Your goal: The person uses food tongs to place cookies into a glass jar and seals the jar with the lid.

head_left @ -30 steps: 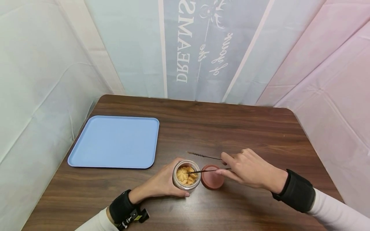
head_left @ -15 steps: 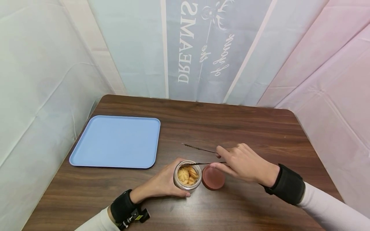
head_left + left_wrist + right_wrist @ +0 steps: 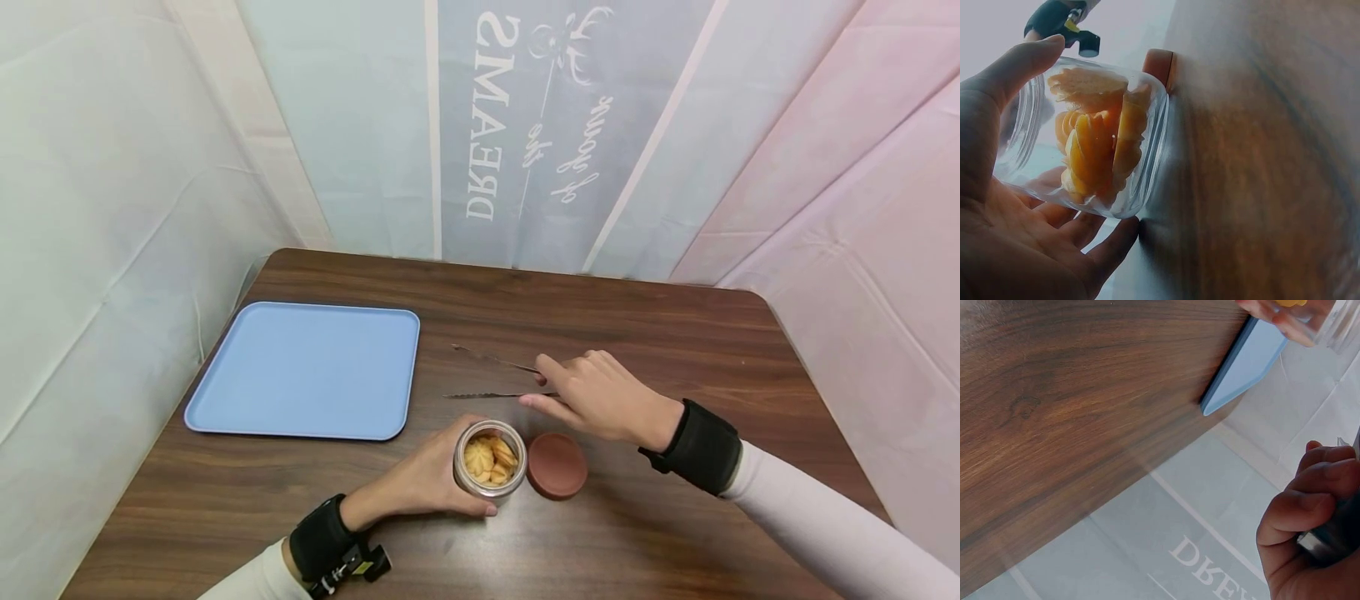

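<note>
My left hand (image 3: 429,473) grips a clear glass jar (image 3: 522,460) around its side. Inside lie several yellow, flower-shaped cookies (image 3: 1088,147); in the left wrist view they stack against the jar's bottom. A pair of thin metal tongs (image 3: 491,396) is in my right hand (image 3: 592,393), held between thumb and fingers. The two arms of the tongs stand spread, with nothing between their tips, beyond the jar and over the table. In the right wrist view the curled fingers (image 3: 1310,509) show around the handle, and the tips are out of view.
A reddish-brown round lid (image 3: 558,467) lies just right of the jar. The light blue tray (image 3: 300,371) lies flat at the left of the wooden table (image 3: 637,325). Fabric curtains (image 3: 360,167) rise behind the table and along both sides.
My right hand has moved left and away from me, carrying the tongs from over the jar's mouth to beyond it, still spread. The left hand and jar have stayed about where they were.
</note>
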The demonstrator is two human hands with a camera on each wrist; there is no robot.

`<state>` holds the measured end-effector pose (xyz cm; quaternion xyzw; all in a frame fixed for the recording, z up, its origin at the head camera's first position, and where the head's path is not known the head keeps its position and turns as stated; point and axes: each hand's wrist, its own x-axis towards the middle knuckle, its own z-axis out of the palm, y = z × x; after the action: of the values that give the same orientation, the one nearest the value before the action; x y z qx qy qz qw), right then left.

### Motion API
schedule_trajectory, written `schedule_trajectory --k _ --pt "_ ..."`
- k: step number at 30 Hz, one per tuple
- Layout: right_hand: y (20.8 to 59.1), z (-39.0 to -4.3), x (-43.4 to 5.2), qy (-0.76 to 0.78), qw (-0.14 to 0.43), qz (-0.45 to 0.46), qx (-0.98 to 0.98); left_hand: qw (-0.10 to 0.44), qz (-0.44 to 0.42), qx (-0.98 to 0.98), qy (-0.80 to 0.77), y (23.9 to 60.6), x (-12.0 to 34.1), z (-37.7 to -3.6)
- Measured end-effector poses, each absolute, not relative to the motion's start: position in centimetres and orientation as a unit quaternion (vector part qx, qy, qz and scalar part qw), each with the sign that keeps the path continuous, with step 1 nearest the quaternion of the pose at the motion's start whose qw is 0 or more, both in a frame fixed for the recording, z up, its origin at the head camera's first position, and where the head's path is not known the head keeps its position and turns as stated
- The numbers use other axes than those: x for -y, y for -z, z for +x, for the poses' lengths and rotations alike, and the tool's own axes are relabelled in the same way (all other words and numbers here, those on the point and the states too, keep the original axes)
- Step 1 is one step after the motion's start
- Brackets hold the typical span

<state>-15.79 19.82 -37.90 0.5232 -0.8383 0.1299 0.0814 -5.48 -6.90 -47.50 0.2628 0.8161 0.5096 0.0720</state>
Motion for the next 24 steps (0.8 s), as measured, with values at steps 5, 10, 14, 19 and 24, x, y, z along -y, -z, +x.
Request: schedule_trajectory --k 5,10,14,19,24 --pt "38.3 -16.7 -18.9 -0.127 0.076 0.526 0.838 0.075 0.267 -0.811 -0.515 47.4 6.9 -5.5" --pt "38.8 -17.8 -18.0 -0.124 0.076 0.523 0.84 0.07 0.268 -0.812 -0.513 47.3 6.9 -5.5" --pt "39.3 -18.4 -17.0 -0.123 0.072 0.526 0.838 0.065 0.269 -0.814 -0.51 47.2 6.9 -5.4" --pt "40.1 -18.9 -15.7 -0.133 0.063 0.532 0.834 0.06 0.274 -0.814 -0.508 47.2 7.0 -5.4" --pt "41.1 -19.1 -14.7 -0.137 0.051 0.532 0.834 0.07 0.273 -0.807 -0.518 47.1 6.8 -5.4"
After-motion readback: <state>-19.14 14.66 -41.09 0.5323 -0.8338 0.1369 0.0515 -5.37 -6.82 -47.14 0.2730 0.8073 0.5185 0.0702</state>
